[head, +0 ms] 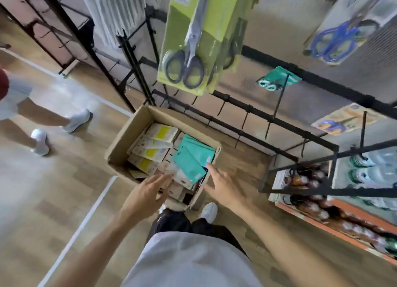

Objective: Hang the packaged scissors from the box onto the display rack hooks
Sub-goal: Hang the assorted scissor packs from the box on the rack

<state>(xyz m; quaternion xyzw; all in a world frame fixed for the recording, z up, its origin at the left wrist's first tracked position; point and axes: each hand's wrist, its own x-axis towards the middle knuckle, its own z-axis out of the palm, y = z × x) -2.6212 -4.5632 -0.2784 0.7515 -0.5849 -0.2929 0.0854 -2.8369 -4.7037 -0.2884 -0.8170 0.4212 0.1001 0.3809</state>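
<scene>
Scissors in flat teal card packets (194, 157) lie stacked at the three o'clock side of the open brown cardboard box (126, 134) on the floor, both hands, left (148, 192) and right (223, 183), spread and empty, reaching down, presumably to pick some.

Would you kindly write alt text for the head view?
Both hands reach into an open cardboard box on the floor: the left hand over white packets, the right hand beside teal packets. Packaged scissors hang on the rack above.
</scene>
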